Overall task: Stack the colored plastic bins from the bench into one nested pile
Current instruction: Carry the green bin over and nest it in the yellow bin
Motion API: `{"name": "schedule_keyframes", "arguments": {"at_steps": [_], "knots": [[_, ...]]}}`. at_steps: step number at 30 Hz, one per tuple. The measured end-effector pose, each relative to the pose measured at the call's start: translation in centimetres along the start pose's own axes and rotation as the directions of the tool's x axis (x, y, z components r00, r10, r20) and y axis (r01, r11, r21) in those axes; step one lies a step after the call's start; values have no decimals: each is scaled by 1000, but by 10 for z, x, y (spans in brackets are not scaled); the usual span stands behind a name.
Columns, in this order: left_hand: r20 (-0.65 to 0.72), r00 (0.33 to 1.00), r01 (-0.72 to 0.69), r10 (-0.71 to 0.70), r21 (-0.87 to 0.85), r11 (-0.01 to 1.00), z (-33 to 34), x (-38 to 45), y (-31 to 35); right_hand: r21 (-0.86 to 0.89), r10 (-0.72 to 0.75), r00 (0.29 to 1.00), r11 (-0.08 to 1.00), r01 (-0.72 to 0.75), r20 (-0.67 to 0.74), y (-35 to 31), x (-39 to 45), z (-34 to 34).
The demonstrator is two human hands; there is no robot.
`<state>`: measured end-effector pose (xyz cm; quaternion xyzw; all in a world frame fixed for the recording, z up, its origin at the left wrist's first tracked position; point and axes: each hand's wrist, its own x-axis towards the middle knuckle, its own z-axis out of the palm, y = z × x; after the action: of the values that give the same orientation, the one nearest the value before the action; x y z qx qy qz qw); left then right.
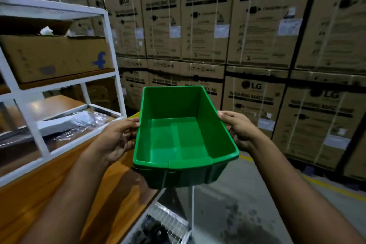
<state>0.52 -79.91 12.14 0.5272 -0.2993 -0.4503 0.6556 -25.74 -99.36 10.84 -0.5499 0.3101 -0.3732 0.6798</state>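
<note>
Two hands [116,138] [238,129], one green bin [184,138]

White rack [116,77] crowds the left; stacked cartons [257,25] wall the front; right floor [247,194] open.

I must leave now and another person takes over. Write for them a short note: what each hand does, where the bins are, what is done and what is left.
Left hand: grips the left long rim of the green bin.
Right hand: grips the right long rim of the same bin.
Green bin: empty, open side up, held in the air over the edge of the wooden bench.
A yellow edge shows just behind the bin's left side; it may be another bin, but most of it is hidden.
Done: green bin picked up.
Left: no nested pile is in view; find it or start it, set this bin in, then add the others.
</note>
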Motion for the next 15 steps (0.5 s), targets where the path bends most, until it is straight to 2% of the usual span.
{"name": "schedule_keyframes", "arguments": {"at_steps": [9,15], "knots": [[-223,968,-128,111,-61,990,-14,110,18,-71,30,974,997,-15,223,-25,179,28],[-362,917,-197,164,-56,979,-9,145,12,-102,58,911,995,-17,409,-20,268,35]]}}
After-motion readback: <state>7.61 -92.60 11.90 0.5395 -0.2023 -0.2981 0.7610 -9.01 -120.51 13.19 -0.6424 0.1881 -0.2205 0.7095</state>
